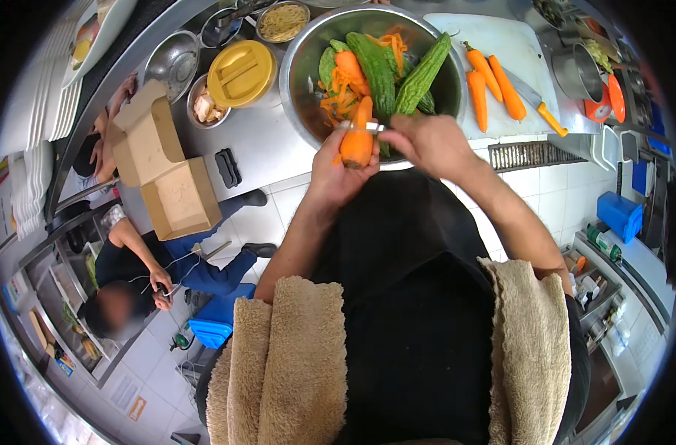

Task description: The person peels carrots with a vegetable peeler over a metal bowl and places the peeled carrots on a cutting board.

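Observation:
My left hand (332,178) is closed around a carrot (358,150), held upright over the near rim of a large steel bowl (299,67). In my right hand (433,144) is a metal peeler (375,127), its blade lying across the carrot. Inside the bowl are green bitter melons (425,73), another carrot (350,68) and orange peelings (339,104). On the white cutting board (493,30) to the right lie three carrots (507,89) and a knife with a yellow handle (551,119).
Left of the bowl stand a yellow-lidded tub (240,73), small metal bowls (172,63) and an open cardboard box (178,200). A black case (227,168) lies near the counter edge. A person (137,259) sits at the left. A pot (577,72) stands at far right.

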`<control>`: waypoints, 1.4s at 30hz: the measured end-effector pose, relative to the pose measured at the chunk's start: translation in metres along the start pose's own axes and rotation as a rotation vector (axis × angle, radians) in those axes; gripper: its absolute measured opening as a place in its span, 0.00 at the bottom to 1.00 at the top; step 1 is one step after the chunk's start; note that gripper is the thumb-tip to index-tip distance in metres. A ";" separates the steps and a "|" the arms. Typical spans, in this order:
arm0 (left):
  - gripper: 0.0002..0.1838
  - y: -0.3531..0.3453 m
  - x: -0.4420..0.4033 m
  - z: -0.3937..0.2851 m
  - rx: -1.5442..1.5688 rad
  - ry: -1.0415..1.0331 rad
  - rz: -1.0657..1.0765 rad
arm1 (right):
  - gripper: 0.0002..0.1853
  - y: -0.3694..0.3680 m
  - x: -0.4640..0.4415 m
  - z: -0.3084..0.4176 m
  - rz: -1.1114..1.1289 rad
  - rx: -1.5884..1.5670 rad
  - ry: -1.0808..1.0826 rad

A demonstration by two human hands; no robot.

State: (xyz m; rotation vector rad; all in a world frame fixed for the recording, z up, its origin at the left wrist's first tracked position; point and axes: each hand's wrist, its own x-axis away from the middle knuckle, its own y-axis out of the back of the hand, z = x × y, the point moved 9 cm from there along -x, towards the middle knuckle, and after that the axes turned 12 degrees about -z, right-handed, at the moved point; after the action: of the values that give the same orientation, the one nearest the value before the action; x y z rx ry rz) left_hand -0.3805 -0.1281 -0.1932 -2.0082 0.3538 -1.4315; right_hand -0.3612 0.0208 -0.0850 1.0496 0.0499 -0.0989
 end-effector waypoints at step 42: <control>0.33 -0.014 0.020 0.001 -0.085 0.081 0.149 | 0.24 -0.022 0.003 -0.043 0.021 0.054 -0.147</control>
State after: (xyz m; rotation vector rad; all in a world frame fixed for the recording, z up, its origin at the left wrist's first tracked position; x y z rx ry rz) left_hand -0.3739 -0.1278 -0.1698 -1.9494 0.5961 -1.4271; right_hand -0.3607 0.0467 -0.1257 1.0937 -0.0971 -0.1589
